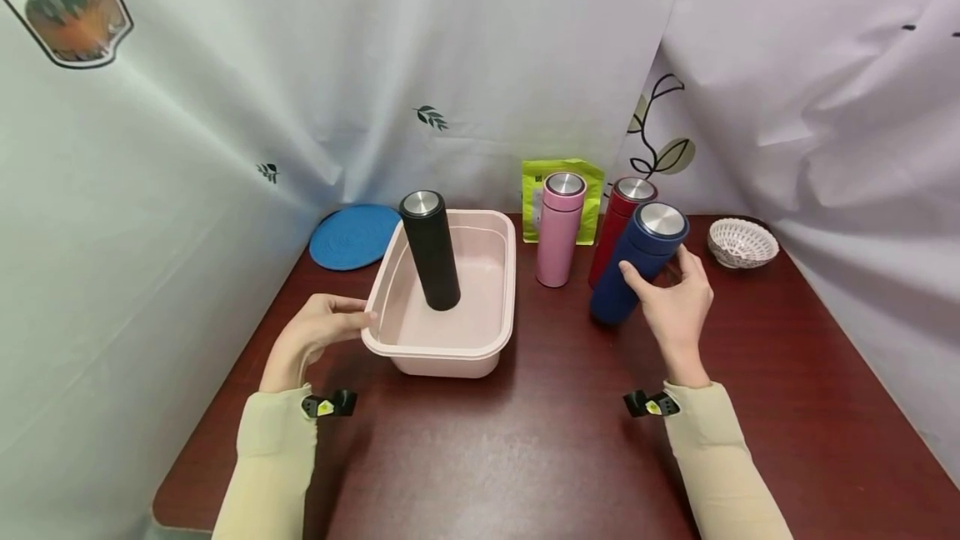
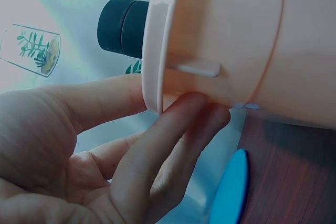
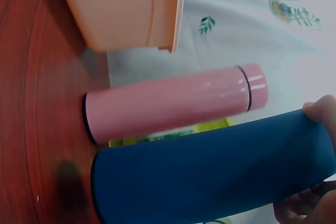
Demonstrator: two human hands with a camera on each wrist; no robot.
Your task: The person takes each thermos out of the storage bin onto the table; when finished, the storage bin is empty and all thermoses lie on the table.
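Note:
My left hand (image 1: 318, 327) grips the left rim of a pale pink plastic basin (image 1: 438, 352), thumb on the rim and fingers beneath it in the left wrist view. Inside the basin stands a black thermos bottle (image 1: 432, 261) with a steel-topped lid. On the right, my right hand (image 1: 681, 307) holds a blue thermos bottle (image 1: 637, 265) around its upper body. The blue bottle (image 3: 210, 171) is close above the tabletop; whether its base touches, I cannot tell. A pink thermos bottle (image 1: 559, 236) stands between basin and blue bottle. Partly hidden behind the blue one is a red thermos bottle (image 1: 617, 219).
A yellow-green packet (image 1: 588, 177) leans behind the pink bottle. At the back right sits a white woven basket (image 1: 742, 242). A round blue mat (image 1: 352, 238) lies at the back left of the dark red table (image 1: 562, 440). White printed cloth hangs around the table.

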